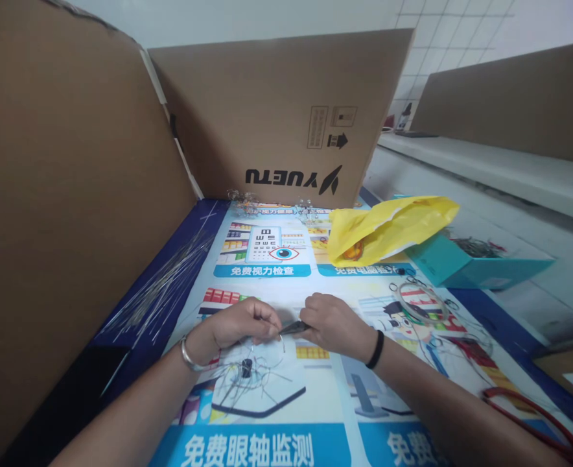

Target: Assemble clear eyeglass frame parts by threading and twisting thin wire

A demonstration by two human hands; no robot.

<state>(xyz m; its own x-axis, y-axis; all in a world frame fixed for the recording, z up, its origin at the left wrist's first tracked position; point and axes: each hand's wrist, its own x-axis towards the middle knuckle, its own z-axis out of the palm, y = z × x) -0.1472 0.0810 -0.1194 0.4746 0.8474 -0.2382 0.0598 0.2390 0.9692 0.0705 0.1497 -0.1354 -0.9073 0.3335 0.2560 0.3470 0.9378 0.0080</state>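
Note:
Above the printed mat, my left hand (246,322) is closed in a pinch on a short piece of thin wire (283,344), whose bent end hangs below the fingertips. My right hand (336,324) is wrapped round a pair of pliers (293,328), and only their dark jaws show. The jaws point left and reach the wire beside my left fingertips; I cannot tell whether they grip it. Just below my left hand lies a loose tangle of thin wires (267,379) around a small black piece (246,368).
Cardboard panels (247,117) stand behind and at the left. Long straight wires (164,285) lie at the left edge. To the right are a yellow bag (388,224), a teal box (491,269) holding wire pieces, coiled wire (420,301) and a red ring-shaped loop (529,395).

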